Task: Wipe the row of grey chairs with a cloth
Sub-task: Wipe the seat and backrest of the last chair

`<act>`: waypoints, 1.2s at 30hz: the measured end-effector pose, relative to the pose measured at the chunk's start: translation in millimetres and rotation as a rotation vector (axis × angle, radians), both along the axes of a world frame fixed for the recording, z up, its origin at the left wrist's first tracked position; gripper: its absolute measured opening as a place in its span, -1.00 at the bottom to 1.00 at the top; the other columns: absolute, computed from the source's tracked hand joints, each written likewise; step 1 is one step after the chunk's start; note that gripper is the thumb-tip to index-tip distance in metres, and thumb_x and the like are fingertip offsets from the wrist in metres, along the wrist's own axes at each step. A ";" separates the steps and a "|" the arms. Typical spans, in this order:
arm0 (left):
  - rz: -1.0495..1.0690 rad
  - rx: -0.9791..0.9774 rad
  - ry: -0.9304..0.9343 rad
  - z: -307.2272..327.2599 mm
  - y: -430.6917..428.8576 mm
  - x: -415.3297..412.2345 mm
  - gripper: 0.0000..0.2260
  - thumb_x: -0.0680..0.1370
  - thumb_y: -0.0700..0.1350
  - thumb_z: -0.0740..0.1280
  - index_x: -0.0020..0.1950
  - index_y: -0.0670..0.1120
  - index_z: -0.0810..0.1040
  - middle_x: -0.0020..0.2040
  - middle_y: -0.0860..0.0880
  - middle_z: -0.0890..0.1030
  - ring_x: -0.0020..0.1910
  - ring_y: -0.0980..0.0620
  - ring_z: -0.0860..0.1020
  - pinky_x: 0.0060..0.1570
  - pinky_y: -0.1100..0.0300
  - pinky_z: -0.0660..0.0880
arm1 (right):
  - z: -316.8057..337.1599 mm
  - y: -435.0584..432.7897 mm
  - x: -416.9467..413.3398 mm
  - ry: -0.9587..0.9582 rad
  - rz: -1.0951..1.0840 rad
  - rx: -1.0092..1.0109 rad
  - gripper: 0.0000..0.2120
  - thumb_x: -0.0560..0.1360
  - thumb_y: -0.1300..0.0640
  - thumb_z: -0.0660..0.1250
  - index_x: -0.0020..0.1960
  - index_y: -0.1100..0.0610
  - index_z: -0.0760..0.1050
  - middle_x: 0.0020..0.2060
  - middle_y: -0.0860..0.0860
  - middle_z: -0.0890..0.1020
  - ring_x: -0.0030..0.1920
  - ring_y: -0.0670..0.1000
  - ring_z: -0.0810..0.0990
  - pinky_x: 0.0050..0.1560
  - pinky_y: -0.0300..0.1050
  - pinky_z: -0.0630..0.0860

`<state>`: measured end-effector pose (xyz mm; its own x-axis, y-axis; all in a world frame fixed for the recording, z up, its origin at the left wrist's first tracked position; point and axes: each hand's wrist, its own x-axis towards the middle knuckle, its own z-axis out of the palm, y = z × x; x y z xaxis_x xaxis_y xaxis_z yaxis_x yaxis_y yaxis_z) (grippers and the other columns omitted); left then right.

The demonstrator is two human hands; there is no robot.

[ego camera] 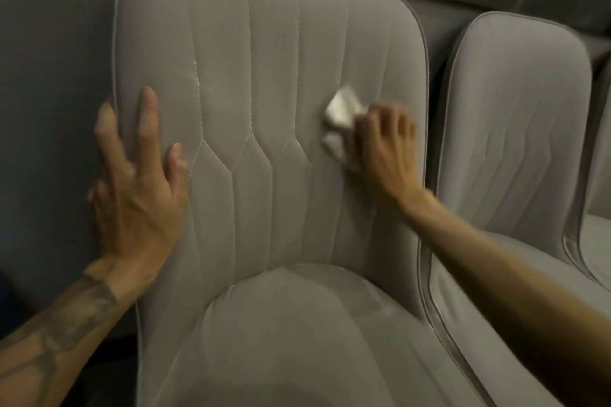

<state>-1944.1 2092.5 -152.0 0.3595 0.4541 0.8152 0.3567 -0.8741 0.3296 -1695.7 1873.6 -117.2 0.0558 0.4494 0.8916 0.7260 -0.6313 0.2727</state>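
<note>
Closest to the camera is the seat (297, 340) of the near chair (165, 324), and above it rises the backrest (271, 43), where the work is. The right hand (386, 149) has its fingers curled over a crumpled white cloth (340, 122) and presses it against the right part of the backrest, just inside the piped edge. The left hand (139, 195) lies flat on the backrest's left edge, fingers straight and spread, holding nothing; it seems to steady the chair. The 2 hands are well apart, with the stitched middle panels between them.

To wipe well, I judge, the cloth should run along the stitched channels rather than across them, with firm, even pressure, panel by panel from top down to the seat, piping last. Spreading the bunched cloth flatter would cover more. A second chair (515, 129) stands just beside on the right; whether it has been wiped I cannot tell.
</note>
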 end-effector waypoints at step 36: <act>-0.015 -0.003 0.006 -0.9 2.6 -0.8 -0.47 0.73 0.11 0.06 0.70 0.16 0.03 0.59 -0.22 0.18 0.00 -0.49 0.54 -0.32 -0.33 0.55 | 64.8 71.1 -9.0 0.070 0.094 0.273 -0.69 0.66 -0.03 0.18 0.04 0.22 0.49 0.00 0.24 0.52 -0.03 0.24 0.47 -0.02 0.15 0.42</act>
<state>-1944.9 2095.0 -152.9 0.3710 0.4513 0.8116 0.3452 -0.8784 0.3307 -1704.7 1944.7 -52.4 0.0913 0.1996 0.9756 0.7959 -0.6034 0.0490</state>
